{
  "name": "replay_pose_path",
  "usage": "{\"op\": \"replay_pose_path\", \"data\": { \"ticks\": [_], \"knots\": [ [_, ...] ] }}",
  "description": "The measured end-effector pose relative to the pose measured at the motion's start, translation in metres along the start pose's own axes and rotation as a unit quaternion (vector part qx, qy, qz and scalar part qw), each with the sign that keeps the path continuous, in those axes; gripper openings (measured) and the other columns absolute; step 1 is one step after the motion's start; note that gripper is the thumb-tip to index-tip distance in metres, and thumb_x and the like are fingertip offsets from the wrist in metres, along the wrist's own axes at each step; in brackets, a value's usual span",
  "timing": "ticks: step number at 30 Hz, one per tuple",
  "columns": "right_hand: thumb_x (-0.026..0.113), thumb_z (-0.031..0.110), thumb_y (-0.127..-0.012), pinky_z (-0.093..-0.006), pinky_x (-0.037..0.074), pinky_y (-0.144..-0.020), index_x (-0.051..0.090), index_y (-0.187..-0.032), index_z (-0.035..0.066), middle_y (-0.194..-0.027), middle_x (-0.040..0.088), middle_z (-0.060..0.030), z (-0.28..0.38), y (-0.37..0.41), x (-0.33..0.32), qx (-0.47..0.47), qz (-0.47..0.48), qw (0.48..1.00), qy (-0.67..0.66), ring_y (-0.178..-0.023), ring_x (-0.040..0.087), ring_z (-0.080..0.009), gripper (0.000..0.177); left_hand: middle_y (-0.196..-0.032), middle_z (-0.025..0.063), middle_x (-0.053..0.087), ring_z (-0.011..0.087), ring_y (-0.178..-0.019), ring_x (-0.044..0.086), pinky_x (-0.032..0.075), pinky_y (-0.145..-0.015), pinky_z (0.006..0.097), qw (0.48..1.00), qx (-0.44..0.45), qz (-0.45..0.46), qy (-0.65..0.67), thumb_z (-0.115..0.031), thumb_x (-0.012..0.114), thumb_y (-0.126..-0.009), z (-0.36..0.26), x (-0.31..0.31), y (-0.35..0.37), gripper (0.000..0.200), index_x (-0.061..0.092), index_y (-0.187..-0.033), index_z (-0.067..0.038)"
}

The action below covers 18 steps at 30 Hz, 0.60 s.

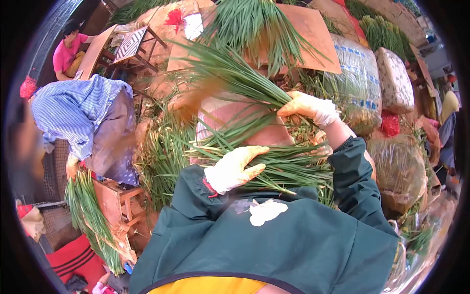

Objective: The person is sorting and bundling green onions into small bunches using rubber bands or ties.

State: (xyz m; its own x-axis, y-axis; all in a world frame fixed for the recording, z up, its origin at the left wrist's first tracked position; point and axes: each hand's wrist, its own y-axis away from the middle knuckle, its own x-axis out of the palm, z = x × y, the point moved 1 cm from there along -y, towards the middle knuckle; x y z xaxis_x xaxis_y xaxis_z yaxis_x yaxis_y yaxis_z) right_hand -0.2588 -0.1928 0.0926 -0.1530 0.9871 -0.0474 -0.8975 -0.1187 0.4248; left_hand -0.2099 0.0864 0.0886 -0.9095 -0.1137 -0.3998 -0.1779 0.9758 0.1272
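My right hand (306, 108), in an orange and white glove, is closed around the stem end of a bunch of long green garlic chives (245, 78). The leaves fan out to the upper left. My left hand (236, 169), gloved the same way, lies over loose chives (289, 169) across my lap, with thumb and fingers apart. Pale stem ends poke out beside it. Under the leaves in front of me is a pinkish cloth or sack (264, 134), partly covered. An orange blur near the lens hides part of the view left of the held bunch.
A large pile of chives (259, 29) lies on a board (318, 54) ahead. Wrapped bales (355, 83) stand at the right. On the left, a bent person in a checked shirt (78, 108) handles another bunch (90, 215) by a wooden stool (127, 201). Someone in pink (68, 54) sits behind.
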Motion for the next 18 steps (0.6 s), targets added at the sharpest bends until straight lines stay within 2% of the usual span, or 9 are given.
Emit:
{"op": "replay_pose_path", "data": {
  "ticks": [2,4,5,7,8,11,13,16,18],
  "knots": [
    [0.07,0.026,-0.079,-0.0217,0.037,-0.051,0.062,-0.094,0.005,-0.067,0.056,0.0033,-0.005,0.003,-0.005,-0.001,-0.011,1.0,-0.004,-0.056,0.046,-0.0048,0.027,-0.122,0.0177,0.056,0.0309,-0.116,0.052,0.038,-0.102,0.0367,0.999,0.004,-0.03,-0.026,-0.021,0.061,-0.089,0.001,0.005,-0.002,0.047,0.05,-0.13,-0.001],
    [0.07,0.024,-0.08,-0.0225,0.041,-0.054,0.062,-0.097,0.004,-0.071,0.059,0.0031,-0.006,0.006,-0.007,0.033,-0.034,0.999,0.002,-0.058,0.05,-0.0056,0.028,-0.112,0.0155,0.06,0.0322,-0.107,0.055,0.041,-0.093,0.0396,0.969,0.027,-0.092,-0.227,-0.028,0.063,-0.086,-0.004,0.009,-0.003,0.044,0.055,-0.122,-0.005],
    [0.07,0.024,-0.08,-0.0225,0.041,-0.054,0.062,-0.097,0.004,-0.071,0.059,0.0031,-0.008,0.007,-0.009,0.034,-0.033,0.999,0.004,-0.058,0.05,-0.0056,0.028,-0.112,0.0155,0.06,0.0322,-0.107,0.055,0.041,-0.093,0.0396,0.969,0.028,-0.094,-0.226,-0.028,0.063,-0.086,-0.005,0.01,-0.002,0.044,0.055,-0.122,-0.005],
    [0.07,0.022,-0.08,-0.0233,0.045,-0.058,0.062,-0.098,0.002,-0.075,0.061,0.0018,-0.016,0.01,-0.014,0.012,-0.043,0.999,-0.001,-0.062,0.054,-0.0064,0.028,-0.101,0.0113,0.062,0.0304,-0.097,0.057,0.042,-0.085,0.0403,0.939,0.002,-0.109,-0.325,-0.034,0.063,-0.084,-0.005,0.01,0.002,0.039,0.06,-0.113,-0.008],
    [0.072,0.02,-0.08,-0.0241,0.048,-0.063,0.062,-0.1,0.001,-0.078,0.063,0.0,-0.004,0.018,-0.014,0.029,-0.03,0.999,-0.008,-0.068,0.056,-0.0074,0.03,-0.093,0.009,0.062,0.0275,-0.092,0.059,0.041,-0.083,0.0401,0.944,0.02,-0.108,-0.311,-0.034,0.062,-0.085,-0.002,0.01,0.005,0.034,0.062,-0.108,-0.009],
    [0.072,0.014,-0.082,-0.023,0.049,-0.061,0.059,-0.105,0.0,-0.08,0.06,0.0017,-0.032,0.015,-0.026,-0.006,-0.015,1.0,-0.012,-0.072,0.057,-0.0055,0.03,-0.088,0.0082,0.062,0.0272,-0.088,0.059,0.041,-0.082,0.0402,0.953,0.013,-0.093,-0.289,-0.034,0.062,-0.085,0.004,0.012,0.021,0.033,0.062,-0.107,-0.009],
    [0.074,0.013,-0.081,-0.0233,0.049,-0.064,0.059,-0.107,0.0,-0.083,0.06,0.0014,-0.033,0.027,-0.025,0.022,-0.033,0.997,-0.071,-0.074,0.057,-0.0061,0.033,-0.086,0.0077,0.062,0.0261,-0.086,0.059,0.042,-0.078,0.039,0.955,0.022,-0.102,-0.279,-0.032,0.063,-0.084,0.005,0.015,0.028,0.03,0.064,-0.103,-0.009],
    [0.074,0.016,-0.081,-0.0236,0.048,-0.063,0.057,-0.11,0.0,-0.087,0.06,0.0,-0.03,0.036,-0.027,0.004,-0.056,0.998,-0.039,-0.072,0.055,-0.007,0.038,-0.09,0.0077,0.063,0.0271,-0.089,0.06,0.043,-0.08,0.0388,0.953,-0.047,-0.056,-0.293,-0.031,0.064,-0.083,0.001,0.017,0.03,0.029,0.064,-0.103,-0.009],
    [0.073,0.016,-0.082,-0.0235,0.048,-0.063,0.057,-0.111,-0.001,-0.087,0.061,-0.0003,-0.057,0.037,-0.039,0.014,-0.05,0.999,-0.017,-0.073,0.055,-0.0071,0.037,-0.098,0.0085,0.063,0.0288,-0.095,0.059,0.042,-0.088,0.0391,0.93,0.104,-0.229,-0.268,-0.032,0.066,-0.081,-0.011,0.017,0.021,0.033,0.065,-0.105,-0.01]
  ]
}}
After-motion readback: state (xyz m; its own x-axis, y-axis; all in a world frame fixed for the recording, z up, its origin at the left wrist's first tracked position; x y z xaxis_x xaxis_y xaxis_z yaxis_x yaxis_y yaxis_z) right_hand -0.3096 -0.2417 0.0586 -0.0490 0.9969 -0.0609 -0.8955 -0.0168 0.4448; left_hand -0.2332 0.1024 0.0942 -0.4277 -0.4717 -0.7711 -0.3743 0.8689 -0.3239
